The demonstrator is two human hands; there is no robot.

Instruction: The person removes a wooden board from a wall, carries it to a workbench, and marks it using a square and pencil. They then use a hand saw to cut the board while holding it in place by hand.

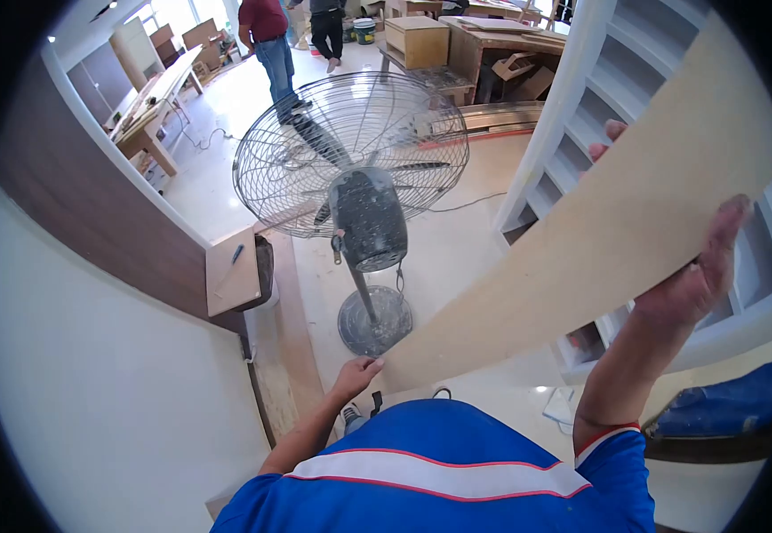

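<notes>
A long, pale wooden sheet (572, 240) slants from the lower middle up to the top right. My left hand (357, 377) pinches its lower left corner, close to the round base of a fan. My right hand (701, 275) grips the sheet's lower edge at the right, with the thumb lying on its face. Behind the sheet's upper edge a few fingertips (611, 138) show; whose they are cannot be told. The sheet covers part of a white slatted shelf unit (572, 133).
A large caged floor fan (368, 218) stands in front. A small board (233, 274) with a knife-like tool juts from the left wall. Two people (268, 53) stand at the back, near workbenches (150, 115) and a wooden cabinet (417, 44). A blue bag-like item (732, 400) lies at right.
</notes>
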